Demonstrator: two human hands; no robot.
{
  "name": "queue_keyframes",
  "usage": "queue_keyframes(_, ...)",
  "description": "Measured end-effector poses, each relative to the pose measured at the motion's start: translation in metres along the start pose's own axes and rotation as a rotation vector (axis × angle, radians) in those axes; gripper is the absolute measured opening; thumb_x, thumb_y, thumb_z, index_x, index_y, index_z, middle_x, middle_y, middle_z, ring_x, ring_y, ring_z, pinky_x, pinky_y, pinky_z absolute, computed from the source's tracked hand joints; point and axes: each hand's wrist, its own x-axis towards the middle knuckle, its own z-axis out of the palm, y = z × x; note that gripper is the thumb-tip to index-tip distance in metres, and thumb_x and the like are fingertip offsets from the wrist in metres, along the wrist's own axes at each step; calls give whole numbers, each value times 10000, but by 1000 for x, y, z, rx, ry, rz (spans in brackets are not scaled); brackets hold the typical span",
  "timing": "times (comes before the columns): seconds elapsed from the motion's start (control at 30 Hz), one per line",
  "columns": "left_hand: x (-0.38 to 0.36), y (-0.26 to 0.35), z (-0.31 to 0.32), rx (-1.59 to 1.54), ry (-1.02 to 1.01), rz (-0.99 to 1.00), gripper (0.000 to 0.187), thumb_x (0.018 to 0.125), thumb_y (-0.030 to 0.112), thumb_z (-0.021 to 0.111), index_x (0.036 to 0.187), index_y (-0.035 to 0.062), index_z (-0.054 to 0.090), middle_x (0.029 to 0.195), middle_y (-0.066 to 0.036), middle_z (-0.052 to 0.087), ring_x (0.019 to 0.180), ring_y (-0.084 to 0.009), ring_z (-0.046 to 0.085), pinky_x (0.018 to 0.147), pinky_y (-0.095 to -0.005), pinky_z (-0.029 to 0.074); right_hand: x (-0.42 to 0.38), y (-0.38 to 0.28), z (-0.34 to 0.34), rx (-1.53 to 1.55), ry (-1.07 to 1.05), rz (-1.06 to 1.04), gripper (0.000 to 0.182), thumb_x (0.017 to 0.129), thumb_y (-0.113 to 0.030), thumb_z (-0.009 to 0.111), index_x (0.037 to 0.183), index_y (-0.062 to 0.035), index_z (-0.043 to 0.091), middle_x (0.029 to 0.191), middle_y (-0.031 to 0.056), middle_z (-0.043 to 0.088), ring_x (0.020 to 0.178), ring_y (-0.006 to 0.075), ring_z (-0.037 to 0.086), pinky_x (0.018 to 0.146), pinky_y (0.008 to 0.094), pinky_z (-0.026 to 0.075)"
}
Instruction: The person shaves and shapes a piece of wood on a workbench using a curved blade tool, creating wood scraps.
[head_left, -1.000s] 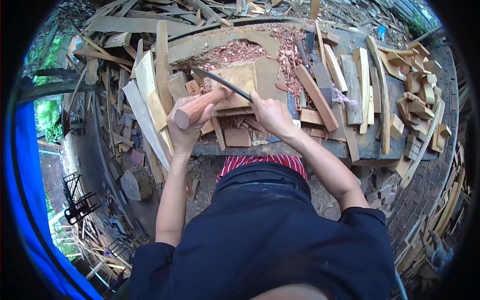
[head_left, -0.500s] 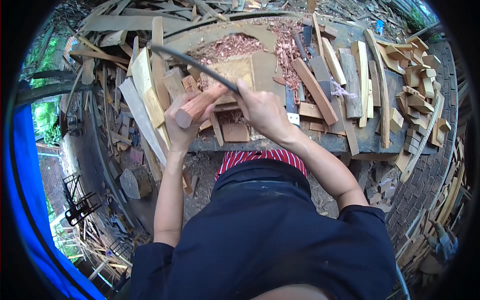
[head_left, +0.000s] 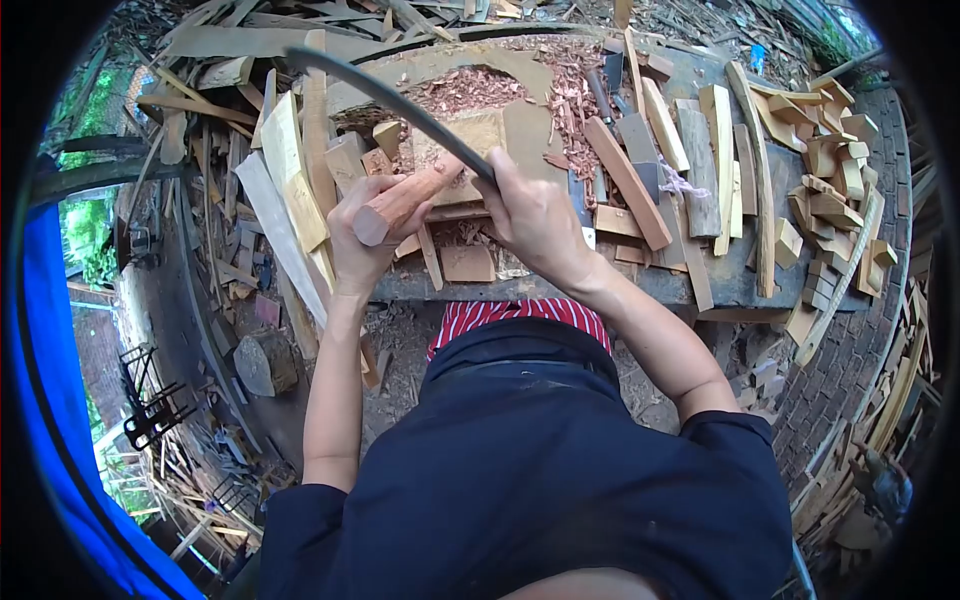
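Observation:
My left hand [head_left: 358, 235] is wrapped around a reddish wood piece [head_left: 408, 205], its flat cut end facing me. The far end of that piece rests close over a pale wooden block [head_left: 480, 135] on the workbench [head_left: 430, 287]. A long, dark, slightly curved machete [head_left: 400, 108] is gripped in my right hand [head_left: 535, 220], its handle hidden by the fingers. Its blade slants up and to the left, passing over the far end of the wood piece in this view.
Reddish wood shavings [head_left: 465, 92] cover the back of the bench. Several wood strips [head_left: 630, 185] lie to the right, beside a heap of cut blocks [head_left: 835, 205]. Long boards [head_left: 290, 180] lean on the left, and a log stump [head_left: 265, 365] stands on the ground.
The machete's tip has swung further up and left, and my right hand has shifted slightly right. My left hand still holds the wood piece in nearly the same place.

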Motion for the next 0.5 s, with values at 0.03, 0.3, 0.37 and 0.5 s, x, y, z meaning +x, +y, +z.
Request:
queue_keyframes(0.03, 2, 2, -1, 2, -11, 10, 305, 704, 161, 820, 916, 9, 663, 832, -109, 666, 760, -226, 674, 668, -310, 518, -9, 17, 18, -104, -126, 40, 244, 910, -159, 504, 1132, -70, 454, 602, 195, 600, 566, 391, 617, 484, 511, 468)
queue_keyframes(0.3, 9, 3, -2, 5, -61, 13, 287, 703, 132, 815, 910, 9, 660, 830, -107, 667, 751, -229, 677, 669, -312, 521, -3, 37, 9, -229, -164, 60, 223, 926, -195, 500, 1116, -79, 491, 630, 175, 624, 588, 373, 634, 490, 499, 473)
queue_keyframes(0.37, 11, 2, 0, -12, -68, 21, 292, 698, 130, 818, 912, 10, 660, 830, -107, 667, 756, -228, 678, 670, -311, 521, -5, 19, 8, -162, -111, 51, 211, 936, -212, 496, 1097, -77, 482, 625, 180, 619, 588, 384, 629, 485, 501, 468)
queue_keyframes(0.5, 10, -5, -7, 20, -100, 47, 291, 701, 129, 820, 914, 11, 662, 857, -109, 671, 782, -226, 677, 683, -312, 521, -6, 71, 45, -240, -232, 126, 179, 936, -214, 488, 1066, -91, 476, 629, 195, 618, 598, 402, 630, 494, 510, 479)
